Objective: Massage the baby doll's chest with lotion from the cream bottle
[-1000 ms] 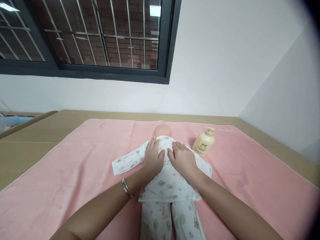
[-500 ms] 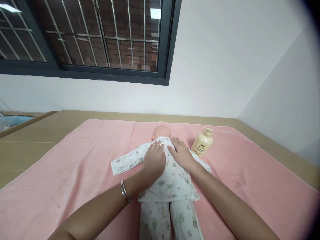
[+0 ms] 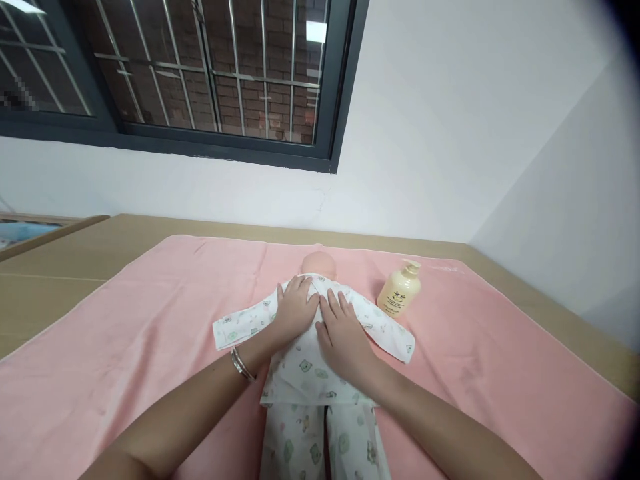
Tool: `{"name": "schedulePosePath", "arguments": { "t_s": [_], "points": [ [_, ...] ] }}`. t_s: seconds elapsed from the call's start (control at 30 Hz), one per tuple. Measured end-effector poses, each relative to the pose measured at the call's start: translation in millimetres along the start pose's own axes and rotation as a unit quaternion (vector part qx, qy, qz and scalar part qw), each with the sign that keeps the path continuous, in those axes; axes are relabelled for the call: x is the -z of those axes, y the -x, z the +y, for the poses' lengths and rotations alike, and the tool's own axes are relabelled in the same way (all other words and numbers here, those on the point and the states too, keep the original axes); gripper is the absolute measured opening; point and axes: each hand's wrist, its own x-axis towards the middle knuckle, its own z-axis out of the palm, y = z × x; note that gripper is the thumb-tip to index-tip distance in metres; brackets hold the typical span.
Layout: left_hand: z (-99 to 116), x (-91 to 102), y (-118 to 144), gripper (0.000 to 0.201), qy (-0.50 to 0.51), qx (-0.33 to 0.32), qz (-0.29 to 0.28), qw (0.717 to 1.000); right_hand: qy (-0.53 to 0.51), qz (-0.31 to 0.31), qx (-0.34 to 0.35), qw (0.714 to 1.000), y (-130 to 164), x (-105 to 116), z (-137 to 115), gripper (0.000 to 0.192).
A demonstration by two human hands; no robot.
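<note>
A baby doll (image 3: 319,265) lies on a pink mat (image 3: 190,287), dressed in a white patterned top (image 3: 300,373) and matching trousers (image 3: 350,440). Only the smooth back or crown of its head shows, and its sleeves stretch out to both sides. My left hand (image 3: 294,310) lies flat on the upper left of the top, near the shoulder, fingers stretched out. Lower down and nearer the middle, my right hand (image 3: 345,337) rests flat on the top with its fingers a little spread. The fingertips of the two hands come close together. Neither hand grips anything.
A pale yellow pump bottle (image 3: 399,290) stands on the mat, right of the doll's head. The mat covers a wooden surface (image 3: 65,293) with a raised edge at far left. Behind are a white wall (image 3: 410,133) and a dark-framed window (image 3: 225,147) with bars.
My left hand has slid up and outward to the shoulder. My right hand has moved down and inward from the right shoulder, uncovering the right sleeve. The view has shifted slightly.
</note>
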Motion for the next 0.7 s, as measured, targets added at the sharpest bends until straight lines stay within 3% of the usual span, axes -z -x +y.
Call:
{"name": "schedulePosePath", "arguments": {
  "t_s": [0.17, 0.33, 0.53, 0.7],
  "points": [
    [8, -4.0, 15, 0.041, -0.047, -0.025, 0.032, 0.998, -0.073, 0.037, -0.005, 0.997, -25, -1, 32, 0.052],
    [21, -4.4, 35, 0.041, -0.099, -0.077, 0.059, 0.990, -0.081, 0.017, -0.027, 0.996, -49, 4, 64, 0.049],
    [20, 1.1, 33, 0.037, -0.101, -0.084, 0.069, 0.989, -0.019, 0.061, -0.026, 0.998, -36, 8, 49, 0.047],
    [4, -4.1, 15, 0.039, -0.030, -0.065, 0.059, 0.996, -0.082, 0.089, 0.030, 0.992, -28, 6, 33, 0.044]
  ]
}}
